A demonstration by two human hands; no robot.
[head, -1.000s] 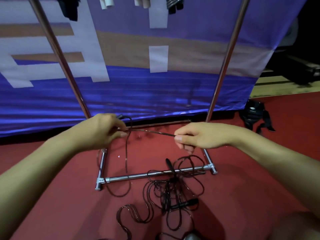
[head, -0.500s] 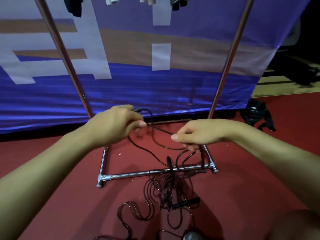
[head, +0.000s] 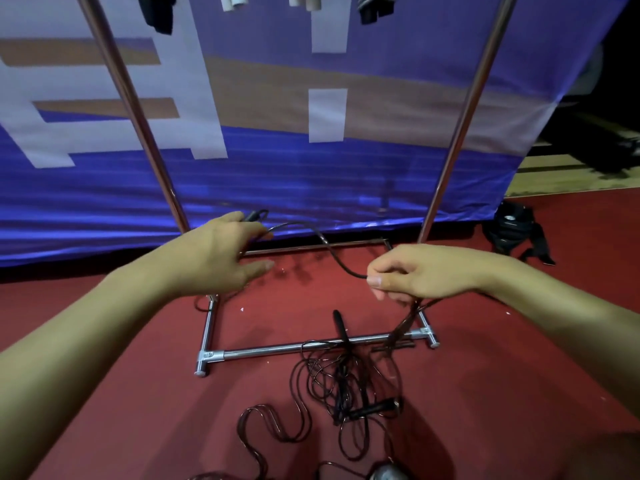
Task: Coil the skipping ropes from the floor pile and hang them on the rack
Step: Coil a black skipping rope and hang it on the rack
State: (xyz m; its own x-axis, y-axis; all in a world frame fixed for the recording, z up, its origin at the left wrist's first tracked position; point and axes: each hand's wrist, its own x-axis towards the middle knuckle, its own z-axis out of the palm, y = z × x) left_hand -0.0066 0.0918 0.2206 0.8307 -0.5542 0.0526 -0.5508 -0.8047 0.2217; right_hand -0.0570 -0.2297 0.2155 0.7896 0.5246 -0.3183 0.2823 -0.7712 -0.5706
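Head view, items listed outward from the rack's front base bar (head: 311,348). Nearest the camera, on the red floor (head: 138,393) before that bar: a floor pile (head: 346,386) of thin dark skipping ropes, loops tangled over one another, at least two black handles (head: 375,407) among them, one leaning across the bar; a looser wavy strand (head: 273,424) lies to the pile's left. Above the bar: right hand (head: 422,275), thumb and curled fingers pinching the rope in hand (head: 341,261), with several strands dropping from under the fingers down to the pile. Left hand (head: 218,258), higher and to the left, holds the same rope's handle end (head: 254,215) between its upper fingers while the thumb and lower fingers stand spread; the cord sags slack between the two hands. Handling note, as judgement: cord is light, limp and probably slick, holds no shape by itself, and is likely to snag on neighbouring loops when drawn up; best held at the rigid handle, with each new loop pinned against it and the free run fed through a loose pinch. Beyond the bar: two chrome uprights (head: 460,133) of the rack, handle ends (head: 235,0) of hung items at the top edge, a blue banner (head: 277,181) behind, and a black bag (head: 512,230) on the floor to the far right.
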